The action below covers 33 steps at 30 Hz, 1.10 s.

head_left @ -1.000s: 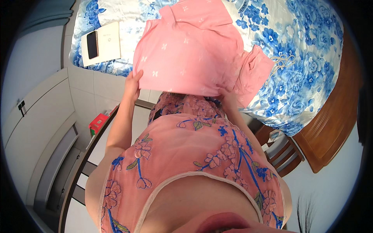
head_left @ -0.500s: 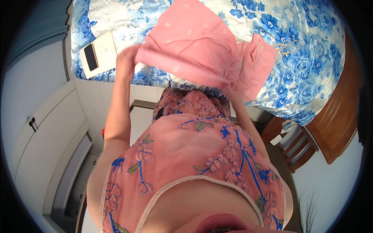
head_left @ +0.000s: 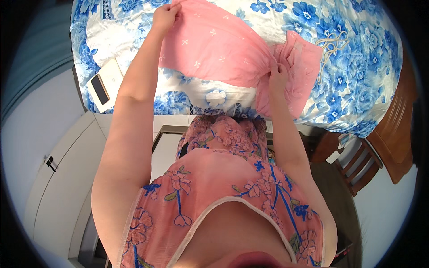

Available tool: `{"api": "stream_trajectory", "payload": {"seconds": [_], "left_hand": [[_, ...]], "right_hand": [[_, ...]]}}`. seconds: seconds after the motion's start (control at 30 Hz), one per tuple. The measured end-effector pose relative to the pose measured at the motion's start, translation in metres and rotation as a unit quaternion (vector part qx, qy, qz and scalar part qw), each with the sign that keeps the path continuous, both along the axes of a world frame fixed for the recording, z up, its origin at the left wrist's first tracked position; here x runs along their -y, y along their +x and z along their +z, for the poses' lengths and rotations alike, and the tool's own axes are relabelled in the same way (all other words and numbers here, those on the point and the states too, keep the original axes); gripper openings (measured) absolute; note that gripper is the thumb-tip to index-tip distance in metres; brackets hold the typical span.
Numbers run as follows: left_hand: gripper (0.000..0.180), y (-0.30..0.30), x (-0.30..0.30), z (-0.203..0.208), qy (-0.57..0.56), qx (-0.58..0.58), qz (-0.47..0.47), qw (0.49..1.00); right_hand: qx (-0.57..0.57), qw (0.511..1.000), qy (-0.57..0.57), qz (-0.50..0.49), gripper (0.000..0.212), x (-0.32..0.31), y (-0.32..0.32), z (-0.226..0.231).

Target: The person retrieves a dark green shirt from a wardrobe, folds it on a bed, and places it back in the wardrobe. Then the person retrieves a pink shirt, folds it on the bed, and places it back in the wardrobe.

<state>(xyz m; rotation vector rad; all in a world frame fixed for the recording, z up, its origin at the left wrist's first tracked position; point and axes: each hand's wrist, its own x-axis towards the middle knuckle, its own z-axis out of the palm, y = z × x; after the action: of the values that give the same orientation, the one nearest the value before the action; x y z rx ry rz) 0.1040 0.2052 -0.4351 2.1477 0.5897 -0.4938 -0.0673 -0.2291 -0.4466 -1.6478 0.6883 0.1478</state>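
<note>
A pink dress (head_left: 210, 49) with small white flower motifs is spread over the bed. Up at its far left edge, my left hand (head_left: 165, 18) pinches the cloth, the arm stretched well forward. My right hand (head_left: 278, 77) grips the fabric where it gathers into a narrow part, its fingers closed. To the right of that grip, the rest of the dress lies crumpled in folds, one part near the bed's front edge. The dress's far end runs past the top of the picture.
The bed wears a blue-and-white floral bedspread (head_left: 344, 76). At left lie a white flat box (head_left: 115, 73) and a dark-screened phone (head_left: 100, 89). A pale cord (head_left: 333, 47) is looped beside the dress. A wooden chair (head_left: 359, 165) stands at right by a brown wooden table (head_left: 395, 143).
My left hand has moved far forward, carrying the dress edge away from me and flattening the rolled near side. My right hand has moved slightly forward. More bedspread shows near me.
</note>
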Motion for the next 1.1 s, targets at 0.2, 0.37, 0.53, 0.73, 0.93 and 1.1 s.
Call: {"api": "stream_trajectory", "payload": {"seconds": [0.2, 0.37, 0.53, 0.73, 0.93, 1.1], "left_hand": [[0.057, -0.016, 0.018, 0.027, -0.081, 0.162, 0.132, 0.974], [0.048, -0.134, 0.069, 0.069, 0.306, 0.377, -0.059, 0.872], [0.051, -0.228, 0.108, 0.068, 0.244, 0.338, -0.016, 0.909], [0.061, -0.221, 0.094, 0.032, -0.368, 0.059, 0.496, 0.784], [0.046, -0.166, 0.082, 0.050, -0.466, 0.090, 0.504, 0.721], [0.045, -0.164, 0.034, 0.083, -0.440, 0.233, 0.407, 0.766]], "right_hand": [[-0.023, 0.994, 0.087, -0.061, 0.047, 0.004, 0.003, 0.006], [-0.016, 0.998, 0.027, 0.058, 0.040, -0.012, 0.014, 0.029], [0.019, 0.939, -0.258, 0.228, 0.024, -0.009, 0.031, 0.065], [0.081, 0.933, -0.286, 0.203, 0.023, 0.003, 0.024, 0.080], [0.118, 0.879, -0.397, 0.237, 0.020, 0.007, 0.018, 0.093], [0.116, 0.981, -0.093, 0.127, 0.014, 0.018, 0.029, 0.114]]}}
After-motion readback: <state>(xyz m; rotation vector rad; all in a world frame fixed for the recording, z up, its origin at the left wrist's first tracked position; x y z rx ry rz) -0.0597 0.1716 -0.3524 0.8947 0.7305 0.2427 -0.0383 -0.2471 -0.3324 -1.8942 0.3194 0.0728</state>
